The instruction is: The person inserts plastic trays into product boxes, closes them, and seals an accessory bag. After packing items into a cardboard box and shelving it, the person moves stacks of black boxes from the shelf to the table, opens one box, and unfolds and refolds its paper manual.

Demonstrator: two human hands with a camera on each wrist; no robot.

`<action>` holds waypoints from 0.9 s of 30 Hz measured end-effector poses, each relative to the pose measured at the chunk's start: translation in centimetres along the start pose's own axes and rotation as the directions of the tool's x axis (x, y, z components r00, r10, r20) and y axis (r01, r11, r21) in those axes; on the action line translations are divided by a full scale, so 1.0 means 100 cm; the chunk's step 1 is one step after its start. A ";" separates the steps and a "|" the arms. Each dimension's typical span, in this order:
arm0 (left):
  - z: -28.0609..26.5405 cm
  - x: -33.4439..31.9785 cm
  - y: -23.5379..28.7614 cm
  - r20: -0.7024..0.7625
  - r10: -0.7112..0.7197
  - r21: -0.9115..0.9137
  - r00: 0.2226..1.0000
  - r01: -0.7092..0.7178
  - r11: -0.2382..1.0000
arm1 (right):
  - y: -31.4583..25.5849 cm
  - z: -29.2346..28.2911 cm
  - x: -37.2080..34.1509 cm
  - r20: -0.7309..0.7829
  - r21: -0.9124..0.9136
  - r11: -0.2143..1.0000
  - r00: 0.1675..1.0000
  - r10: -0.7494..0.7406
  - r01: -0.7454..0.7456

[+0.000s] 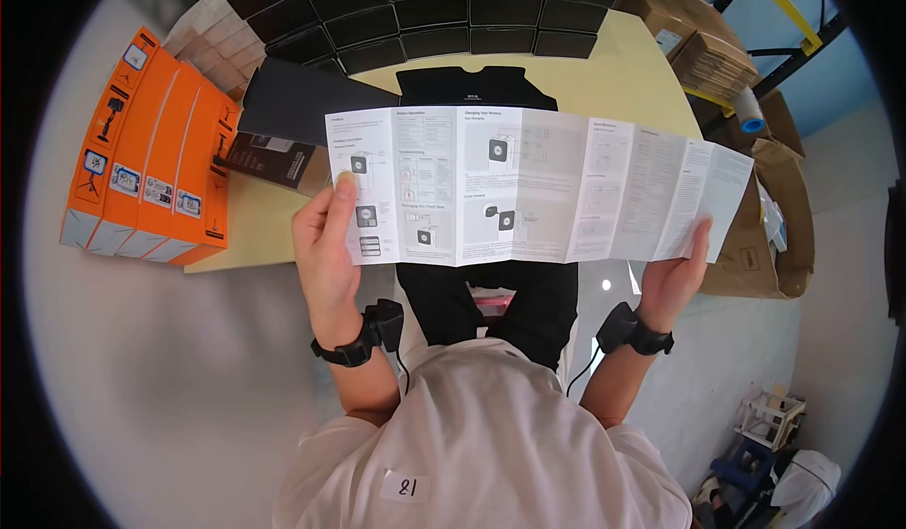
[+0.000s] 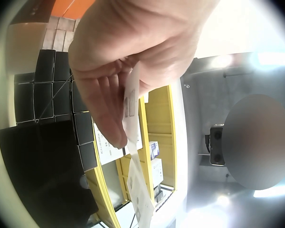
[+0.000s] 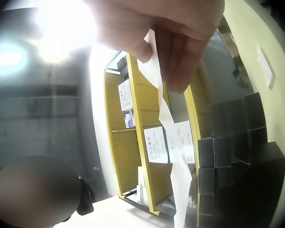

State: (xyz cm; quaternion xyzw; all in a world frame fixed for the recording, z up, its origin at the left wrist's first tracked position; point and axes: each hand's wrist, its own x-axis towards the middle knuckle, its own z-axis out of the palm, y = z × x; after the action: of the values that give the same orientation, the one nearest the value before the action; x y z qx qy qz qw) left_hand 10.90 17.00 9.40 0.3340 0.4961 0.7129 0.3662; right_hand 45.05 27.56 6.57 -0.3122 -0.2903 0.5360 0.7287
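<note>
An unfolded instruction leaflet (image 1: pixel 491 184) with several creased panels of text and device drawings stretches between both hands in the head view. My left hand (image 1: pixel 326 246) pinches its left edge, thumb on the printed face and fingers behind. At the lower right part, my right hand (image 1: pixel 672 279) grips the paper with the thumb in front. Seen edge-on in the left wrist view, the leaflet (image 2: pixel 133 102) runs down between thumb and fingers. The right wrist view shows the zigzag folds of the leaflet (image 3: pixel 167 114) hanging below the hand.
Behind the leaflet, an open black box (image 1: pixel 462 85) lies on the pale yellow table (image 1: pixel 628 67). Stacked black boxes (image 1: pixel 425 10) line the back. Orange boxes (image 1: pixel 156 151) stand left beside a brown box (image 1: pixel 274 161). Cardboard boxes (image 1: pixel 684 33) and a brown paper bag (image 1: pixel 755 255) are right.
</note>
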 end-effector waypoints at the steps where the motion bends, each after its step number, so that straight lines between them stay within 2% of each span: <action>1: 0.001 0.000 0.001 0.002 -0.001 -0.027 1.000 0.001 1.000 | 0.000 0.000 0.001 -0.001 0.000 1.000 1.000 0.000 0.000; 11: 0.000 -0.001 -0.002 -0.003 0.019 -0.121 1.000 -0.019 0.992 | 0.000 -0.002 0.003 -0.002 0.057 0.998 0.999 0.039 -0.038; 15: 0.005 -0.002 0.001 -0.047 0.029 -0.093 0.998 -0.033 0.995 | 0.003 -0.004 0.004 -0.002 0.087 0.993 0.997 0.083 -0.083; 17: 0.004 -0.002 0.002 -0.005 -0.002 -0.094 1.000 0.002 0.996 | 0.002 -0.005 0.004 -0.008 0.084 0.992 0.995 0.096 -0.095; 27: 0.006 -0.002 0.005 -0.010 0.021 -0.063 1.000 -0.022 0.998 | 0.004 -0.011 0.005 0.009 0.076 0.992 0.995 0.096 -0.097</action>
State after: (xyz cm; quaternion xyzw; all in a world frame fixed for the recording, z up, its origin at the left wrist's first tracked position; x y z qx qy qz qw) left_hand 11.37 16.98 9.99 0.3241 0.4714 0.7338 0.3664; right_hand 45.70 27.95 5.60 -0.2964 -0.2562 0.5821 0.7126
